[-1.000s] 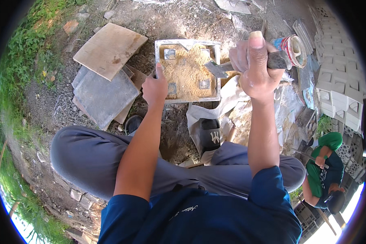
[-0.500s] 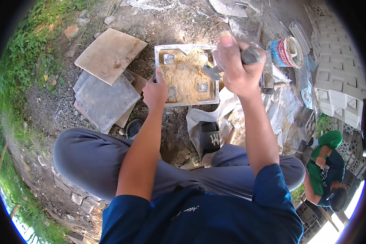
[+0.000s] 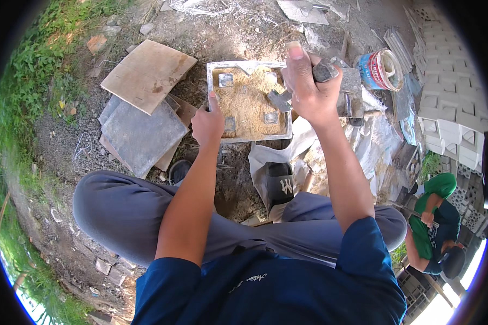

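Observation:
A rectangular mould frame point(image 3: 210, 81) with pale edges sits on the ground before me, filled with tan sandy mix point(image 3: 246, 103). Several square grey metal pieces point(image 3: 270, 117) show at the surface of the mix. My left hand point(image 3: 207, 124) is closed on the left side of the frame, thumb over its rim. In my right hand point(image 3: 310, 93), fingers wrap round the thick handle of a trowel, thumb pointing up. Its grey trowel blade point(image 3: 280, 101) rests at the mix's right part, near the frame's right edge. The grip partly hides the handle.
Flat boards point(image 3: 146, 76) and grey slabs point(image 3: 144, 130) lie stacked at the left. Right of the frame stand a dark metal block point(image 3: 349, 92) and a paint bucket point(image 3: 382, 69). Pale blocks point(image 3: 452, 92) are piled far right; a person in green point(image 3: 436, 216) crouches below them.
My right hand has shifted slightly left, and the trowel blade has turned so more of its face shows over the mix. My left hand stays on the frame.

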### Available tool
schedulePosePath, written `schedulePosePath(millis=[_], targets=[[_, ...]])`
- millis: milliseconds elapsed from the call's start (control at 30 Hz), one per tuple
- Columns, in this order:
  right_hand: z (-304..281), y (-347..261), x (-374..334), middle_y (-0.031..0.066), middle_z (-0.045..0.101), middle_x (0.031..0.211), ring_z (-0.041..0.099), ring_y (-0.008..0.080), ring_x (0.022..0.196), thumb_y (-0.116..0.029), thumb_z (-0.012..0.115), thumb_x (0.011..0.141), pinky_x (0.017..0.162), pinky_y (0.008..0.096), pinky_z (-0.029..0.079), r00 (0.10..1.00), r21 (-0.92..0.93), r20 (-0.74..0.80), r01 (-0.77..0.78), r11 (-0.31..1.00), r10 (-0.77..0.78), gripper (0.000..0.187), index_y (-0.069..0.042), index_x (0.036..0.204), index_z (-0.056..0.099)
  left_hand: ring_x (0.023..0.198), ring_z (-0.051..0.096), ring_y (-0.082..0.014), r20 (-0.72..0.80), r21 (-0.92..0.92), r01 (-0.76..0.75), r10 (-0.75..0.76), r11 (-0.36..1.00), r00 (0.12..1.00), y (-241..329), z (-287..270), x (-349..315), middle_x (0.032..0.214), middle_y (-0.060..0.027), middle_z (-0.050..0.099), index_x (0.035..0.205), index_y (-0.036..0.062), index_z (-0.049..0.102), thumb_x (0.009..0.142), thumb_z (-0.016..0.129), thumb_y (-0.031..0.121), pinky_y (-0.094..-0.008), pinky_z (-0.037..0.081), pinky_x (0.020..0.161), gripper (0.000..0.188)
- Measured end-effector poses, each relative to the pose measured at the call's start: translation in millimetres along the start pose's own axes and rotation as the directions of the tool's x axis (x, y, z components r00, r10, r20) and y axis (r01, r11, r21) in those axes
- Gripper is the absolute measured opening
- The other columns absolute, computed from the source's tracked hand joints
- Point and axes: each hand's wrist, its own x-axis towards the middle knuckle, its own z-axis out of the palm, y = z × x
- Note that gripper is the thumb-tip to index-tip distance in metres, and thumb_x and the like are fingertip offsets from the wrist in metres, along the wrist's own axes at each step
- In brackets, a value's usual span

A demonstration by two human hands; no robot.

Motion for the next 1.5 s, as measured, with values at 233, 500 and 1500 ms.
schedulePosePath(millis=[233, 500, 1500], targets=[[-10, -4, -20, -0.0063, 0.034, 0.054, 0.025, 0.0033, 0.045, -0.021, 0.051, 0.108, 0.043, 0.0271, 0.018, 0.977, -0.008, -0.199, 0.077, 0.997, -0.077, 0.044, -0.01, 0.066, 0.04, 0.11, 0.065, -0.0444, -0.024, -0.002, -0.027, 0.027, 1.0, 0.999, 4, 1, 1, 0.112, -0.0283, 0.069, 0.115, -0.0033, 0.07, 0.096, 0.033, 0.074, -0.0543, 0.051, 0.093, 0.088], [-17, -47, -32, -0.0047, 0.036, 0.053, 0.029, 0.0035, 0.045, -0.029, 0.053, 0.107, 0.04, 0.0251, 0.022, 0.9, 0.075, -0.382, 0.259, 0.963, -0.212, 0.049, -0.008, 0.065, 0.038, 0.111, 0.065, -0.0431, -0.068, -0.001, -0.015, 0.015, 1.0, 0.998, 6, -1, -4, 0.115, -0.0254, 0.07, 0.118, 0.0014, 0.071, 0.095, 0.033, 0.074, -0.0533, 0.051, 0.095, 0.085], [-17, -47, -66, -0.0044, 0.038, 0.056, 0.031, 0.0031, 0.046, -0.03, 0.052, 0.107, 0.042, 0.0251, 0.023, 0.917, 0.174, -0.349, 0.265, 0.948, -0.192, 0.046, -0.01, 0.067, 0.041, 0.118, 0.062, -0.0427, -0.028, -0.02, 0.017, -0.018, 1.0, 0.999, 3, -4, 1, 0.122, -0.0246, 0.067, 0.127, 0.0072, 0.068, 0.093, 0.034, 0.077, -0.0526, 0.048, 0.1, 0.085]])
